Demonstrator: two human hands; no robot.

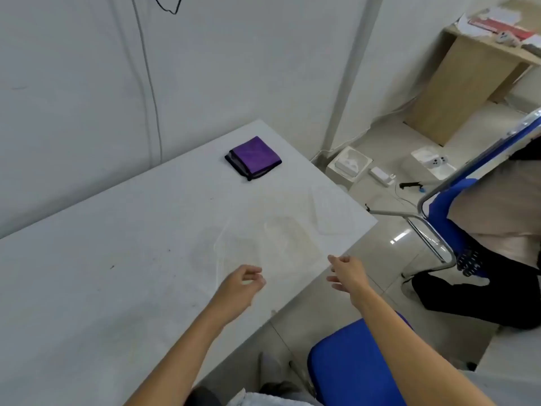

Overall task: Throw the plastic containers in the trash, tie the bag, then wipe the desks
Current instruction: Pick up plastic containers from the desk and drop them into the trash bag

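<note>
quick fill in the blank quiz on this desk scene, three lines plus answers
1. The folded cloth on the desk is ____ in colour.
2. The chair seat beneath the right forearm is ____.
3. The left hand is above the desk beside the clear plastic containers; the right hand is off the desk's edge, above the ____.
Answers: purple; blue; floor.

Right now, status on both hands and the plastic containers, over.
Right hand open, at the desk edge. Left hand curled beside the clear plastic containers, grip unclear. Purple cloth folded farther back, nothing in the way.
</note>
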